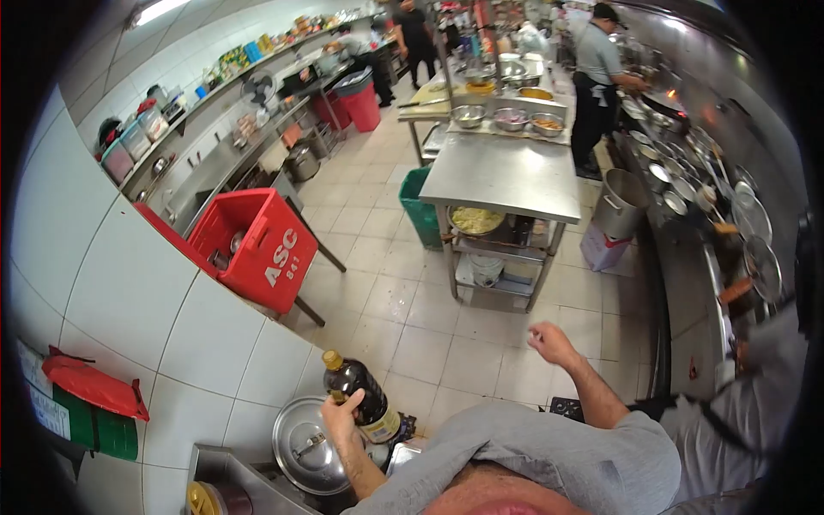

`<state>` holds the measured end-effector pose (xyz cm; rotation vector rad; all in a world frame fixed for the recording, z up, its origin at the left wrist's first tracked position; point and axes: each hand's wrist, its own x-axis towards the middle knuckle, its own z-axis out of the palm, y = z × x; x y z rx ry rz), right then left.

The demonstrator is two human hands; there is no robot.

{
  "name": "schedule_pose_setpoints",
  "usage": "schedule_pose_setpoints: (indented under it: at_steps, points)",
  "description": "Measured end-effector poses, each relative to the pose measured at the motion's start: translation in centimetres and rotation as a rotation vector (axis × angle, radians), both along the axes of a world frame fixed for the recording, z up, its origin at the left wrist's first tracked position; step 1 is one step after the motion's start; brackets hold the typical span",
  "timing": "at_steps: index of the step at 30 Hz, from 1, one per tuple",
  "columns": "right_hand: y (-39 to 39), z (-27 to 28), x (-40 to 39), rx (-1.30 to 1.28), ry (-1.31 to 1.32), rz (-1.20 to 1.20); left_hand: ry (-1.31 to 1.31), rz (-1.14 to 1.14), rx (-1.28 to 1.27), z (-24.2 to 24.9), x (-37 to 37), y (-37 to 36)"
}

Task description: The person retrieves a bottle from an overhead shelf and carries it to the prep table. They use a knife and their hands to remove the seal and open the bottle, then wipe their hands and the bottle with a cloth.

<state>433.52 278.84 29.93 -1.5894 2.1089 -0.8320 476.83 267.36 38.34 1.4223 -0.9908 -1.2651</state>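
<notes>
Holding up the dark bottle, the fingers of the left hand wrap its side, near a round metal lid; moving it calls for a firm grip. The right hand is loosely curled, apparently empty, though small in view. Beyond stand a steel table, a red crate and, by the stoves, another person.
</notes>
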Motion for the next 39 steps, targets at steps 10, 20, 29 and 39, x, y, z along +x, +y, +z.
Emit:
schedule_pose_setpoints:
  at_steps: [10,20,29,39]
  points:
    - [-30.8,2.9,2.6,0.007,-0.144,0.366,-0.114,0.107,0.164,-6.1,-3.1,-18.5]
    - [-55.6,5.3,0.7,0.058,-0.118,0.359,-0.129,-0.062,0.192,-6.7,-5.7,-46.4]
    - [-77.6,6.4,-7.8,-0.068,-0.11,0.166,-0.047,-0.025,0.095,-5.8,-12.0,-70.4]
    - [-109.3,9.3,-10.4,-0.168,-0.112,0.418,-0.101,0.135,0.077,-4.8,-16.2,-94.9]
